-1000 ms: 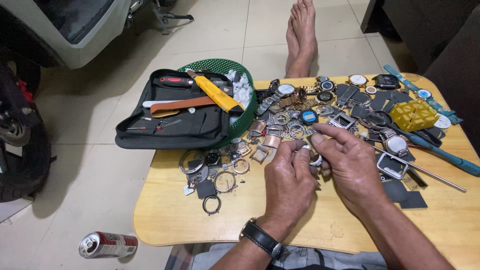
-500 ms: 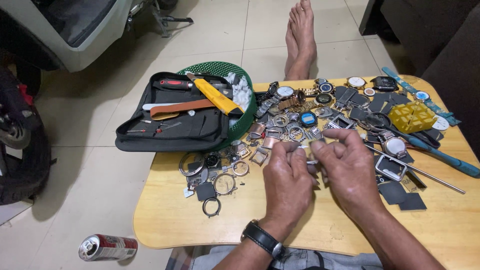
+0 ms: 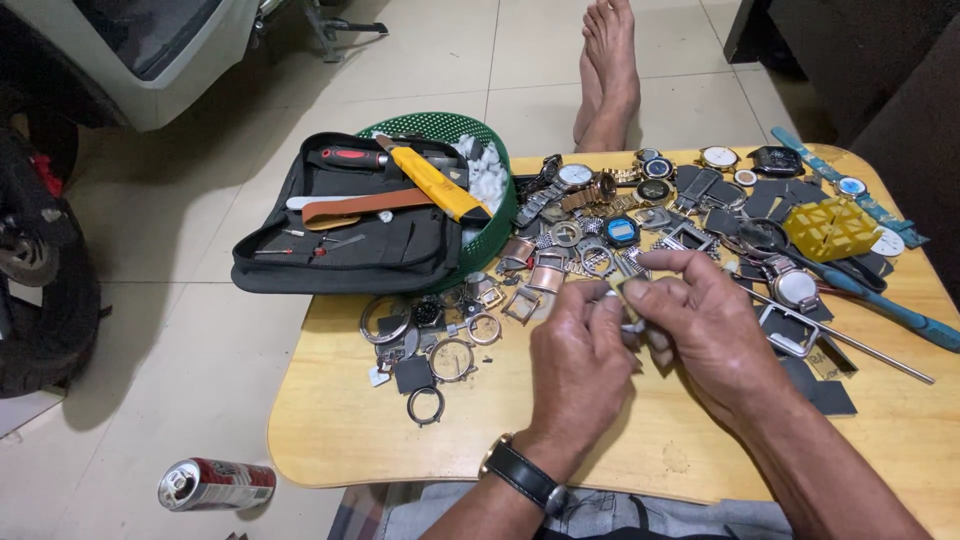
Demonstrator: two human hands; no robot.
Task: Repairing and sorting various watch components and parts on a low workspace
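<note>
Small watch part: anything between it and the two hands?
No. Both the left hand and right hand already pinch the small watch part between their fingertips, above the wooden table. The loose watch cases lie beyond, not between.

Both hands crept up the wooden table [image 3: 330,440] toward the pile of watch parts [image 3: 600,235]. The right hand [image 3: 705,325] now pinches a small metal piece [image 3: 628,290] higher up, and the left hand [image 3: 580,365] closed in against it.
</note>
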